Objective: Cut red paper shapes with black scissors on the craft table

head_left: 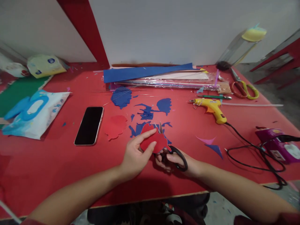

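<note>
My left hand [138,153] pinches a red scalloped cutout [151,145] between thumb and fingers, above the table. In my right hand [172,161] are black-handled scissors [180,158], their blades parted at the cutout's upper right edge. Part of the blades is hidden behind the red piece. Beneath and beyond my hands lie blue scraps [147,113]. A second red cutout [116,126] rests to the left, with a blue scalloped cutout [121,97] behind it. Another blue cutout [164,105] lies farther right.
A phone [89,126] and a wipes pack [37,112] lie left. On the right are a yellow glue gun [211,107], its black cord, a purple box [278,145] and larger scissors [245,87]. Blue sheets [147,72] and wrapped sticks line the wall.
</note>
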The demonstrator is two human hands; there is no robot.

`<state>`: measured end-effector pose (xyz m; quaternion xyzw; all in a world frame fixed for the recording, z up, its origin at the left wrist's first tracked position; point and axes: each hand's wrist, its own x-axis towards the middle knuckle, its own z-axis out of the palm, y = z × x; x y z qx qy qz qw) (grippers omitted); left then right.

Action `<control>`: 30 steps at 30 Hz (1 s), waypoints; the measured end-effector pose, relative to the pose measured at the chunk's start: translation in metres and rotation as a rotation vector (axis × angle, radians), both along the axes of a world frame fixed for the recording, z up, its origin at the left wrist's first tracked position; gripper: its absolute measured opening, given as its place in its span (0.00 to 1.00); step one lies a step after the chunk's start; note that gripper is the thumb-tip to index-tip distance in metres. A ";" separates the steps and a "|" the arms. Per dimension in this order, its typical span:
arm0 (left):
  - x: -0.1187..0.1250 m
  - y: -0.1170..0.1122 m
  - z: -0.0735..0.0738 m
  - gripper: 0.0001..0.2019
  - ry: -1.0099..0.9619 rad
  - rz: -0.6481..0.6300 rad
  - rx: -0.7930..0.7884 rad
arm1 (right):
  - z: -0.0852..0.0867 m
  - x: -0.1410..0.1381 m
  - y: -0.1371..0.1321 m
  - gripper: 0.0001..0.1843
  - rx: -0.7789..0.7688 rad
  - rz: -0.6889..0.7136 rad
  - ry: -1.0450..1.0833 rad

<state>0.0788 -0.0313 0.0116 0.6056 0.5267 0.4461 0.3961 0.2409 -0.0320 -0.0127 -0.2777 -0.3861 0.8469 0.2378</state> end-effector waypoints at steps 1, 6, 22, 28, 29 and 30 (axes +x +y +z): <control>0.000 0.000 0.000 0.14 0.000 -0.003 0.009 | 0.001 0.000 0.001 0.27 0.022 0.002 -0.017; -0.002 0.006 -0.004 0.13 0.007 -0.013 0.024 | 0.012 0.006 0.011 0.20 0.332 -0.137 -0.342; -0.025 0.038 -0.034 0.08 0.114 -0.012 0.144 | -0.011 0.020 0.043 0.15 1.197 -0.404 -1.513; -0.027 0.026 -0.027 0.06 0.191 -0.109 0.152 | -0.007 0.014 0.038 0.10 1.282 -0.534 -1.194; -0.026 0.024 -0.026 0.06 0.206 -0.127 0.156 | -0.008 0.011 0.035 0.10 1.249 -0.525 -0.991; -0.025 0.022 -0.025 0.07 0.219 -0.143 0.161 | -0.009 0.008 0.032 0.13 1.145 -0.498 -0.791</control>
